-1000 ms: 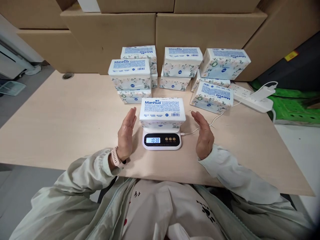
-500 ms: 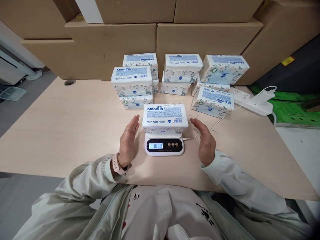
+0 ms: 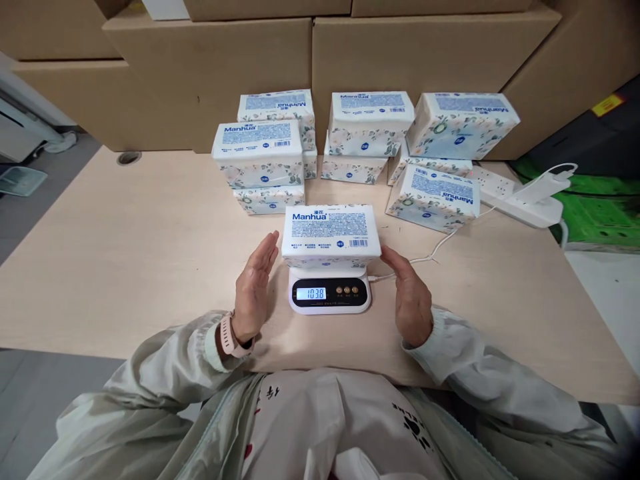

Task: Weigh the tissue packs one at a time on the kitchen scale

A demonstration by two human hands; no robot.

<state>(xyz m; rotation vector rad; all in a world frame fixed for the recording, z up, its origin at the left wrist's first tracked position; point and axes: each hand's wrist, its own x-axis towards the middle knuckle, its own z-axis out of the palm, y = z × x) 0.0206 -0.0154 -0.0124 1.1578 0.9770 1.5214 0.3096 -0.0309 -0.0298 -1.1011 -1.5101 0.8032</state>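
Note:
A white tissue pack (image 3: 330, 231) with blue "Manhua" print lies on a small white scale (image 3: 330, 309), whose lit display reads 103.8. Left of the pack, my left hand (image 3: 254, 290) is raised with its fingers stretched out, a gap between it and the pack. On the other side my right hand (image 3: 411, 293) has its fingers extended, with the fingertips close to the pack's right edge; whether they touch it is unclear. Neither hand holds anything. A pink watch band is on my left wrist.
Stacked tissue packs stand behind the scale at the left (image 3: 257, 157), middle (image 3: 370, 127) and right (image 3: 460, 130). A white power strip (image 3: 520, 197) lies at the right, its cable running to the scale. Cardboard boxes (image 3: 250, 73) line the table's (image 3: 125, 267) back edge.
My right hand has come nearer to the pack on the scale. The view has tilted down and closer slightly. The display still reads 103.8.

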